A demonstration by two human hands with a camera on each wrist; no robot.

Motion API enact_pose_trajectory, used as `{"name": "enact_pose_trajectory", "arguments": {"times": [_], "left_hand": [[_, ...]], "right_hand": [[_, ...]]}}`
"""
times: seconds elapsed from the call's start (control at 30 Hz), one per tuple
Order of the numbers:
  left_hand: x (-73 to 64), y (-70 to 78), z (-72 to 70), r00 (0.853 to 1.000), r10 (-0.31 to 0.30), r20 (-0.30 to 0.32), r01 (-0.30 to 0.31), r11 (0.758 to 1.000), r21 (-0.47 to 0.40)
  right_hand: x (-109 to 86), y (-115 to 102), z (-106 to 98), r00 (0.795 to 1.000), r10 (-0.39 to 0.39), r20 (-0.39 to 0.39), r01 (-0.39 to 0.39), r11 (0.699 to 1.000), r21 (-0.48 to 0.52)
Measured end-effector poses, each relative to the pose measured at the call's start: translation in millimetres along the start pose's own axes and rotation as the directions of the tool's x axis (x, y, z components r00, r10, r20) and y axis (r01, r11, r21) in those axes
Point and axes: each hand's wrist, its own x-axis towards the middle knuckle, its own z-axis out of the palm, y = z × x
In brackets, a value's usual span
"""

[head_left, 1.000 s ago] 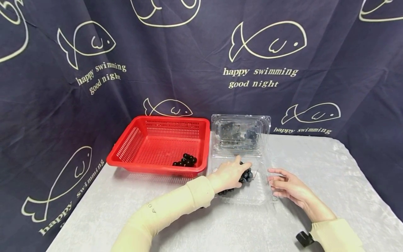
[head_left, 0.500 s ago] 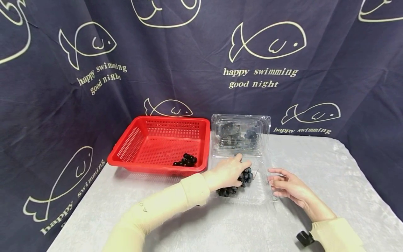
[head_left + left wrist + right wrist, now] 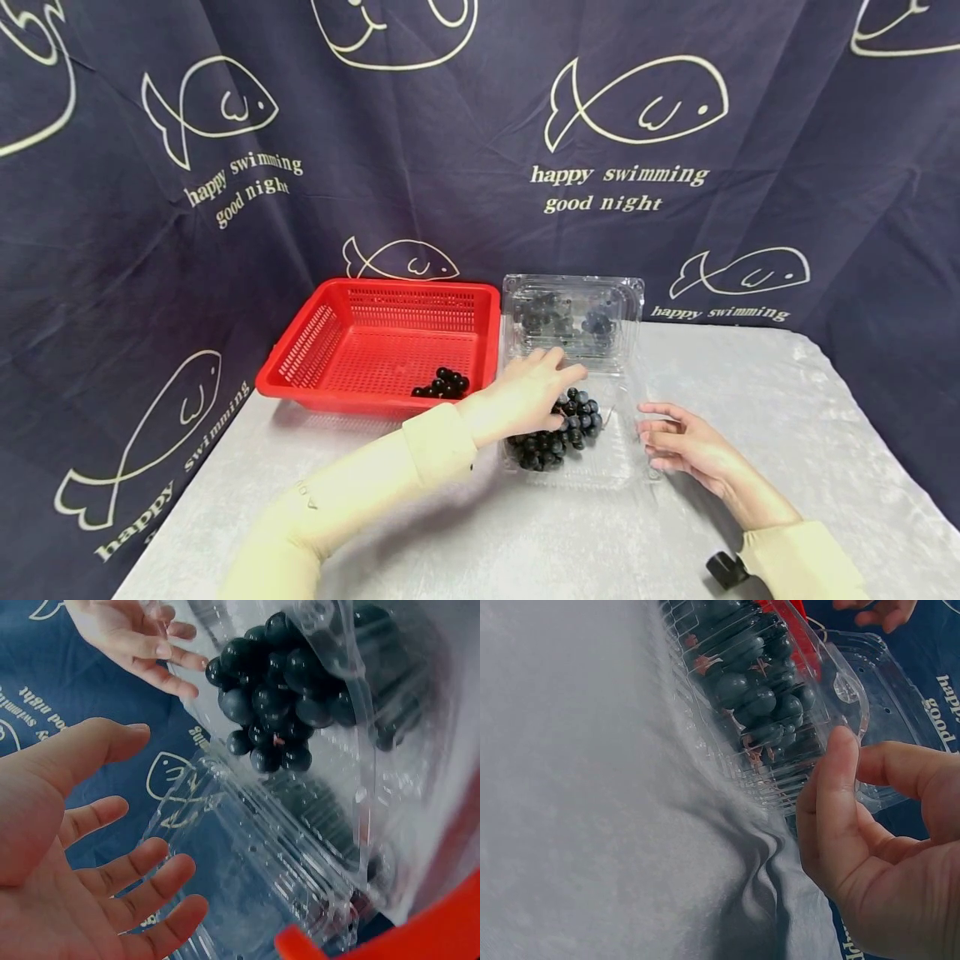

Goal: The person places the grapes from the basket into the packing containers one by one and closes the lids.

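Dark grapes [image 3: 543,446] lie bunched in the base of a clear plastic clamshell box [image 3: 611,467], whose lid [image 3: 573,287] stands raised at the back. Over the left part of the box, my left hand [image 3: 528,396] hovers with fingers spread. It holds nothing, and the left wrist view shows a gap between that hand [image 3: 97,862] and the bunch [image 3: 270,697]. My right hand [image 3: 693,446] is at the box's right edge. In the right wrist view, its thumb and fingers [image 3: 836,802] pinch the clear rim.
A red slotted basket [image 3: 375,404] stands left of the box, with a small cluster of black grapes [image 3: 444,382] in its near right corner. A pale cloth [image 3: 750,375] covers the table. Behind hangs a dark blue curtain [image 3: 465,167] printed with fish.
My left hand has drawn away from the grapes, moving left and slightly back, uncovering more of the bunch. My right hand keeps its place at the box's edge.
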Motion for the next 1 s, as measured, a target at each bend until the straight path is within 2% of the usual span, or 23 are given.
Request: {"name": "enact_pose_trajectory", "arguments": {"times": [0.3,0.53,0.8,1.0], "left_hand": [[-10.5,-17.9,-11.9,0.999,-0.022,-0.05,0.024,0.999,0.04],[-18.4,-34.5,-20.5,0.996,-0.06,-0.072,0.061,0.998,0.014],[-26.1,-53.0,-28.1,0.987,-0.12,-0.108,0.116,0.993,-0.035],[-30.8,-66.6,-27.2,0.979,-0.177,-0.105,0.176,0.984,-0.023]], "right_hand": [[0.4,-2.6,-0.5,1.0,0.013,0.011,-0.013,1.0,-0.006],[1.3,-2.9,-2.8,1.0,0.013,0.018,-0.012,1.0,-0.012],[1.0,-2.5,-5.6,0.999,-0.002,0.036,0.002,1.0,0.004],[1.1,-1.9,-5.3,0.999,0.002,0.032,-0.002,1.0,0.002]]}}
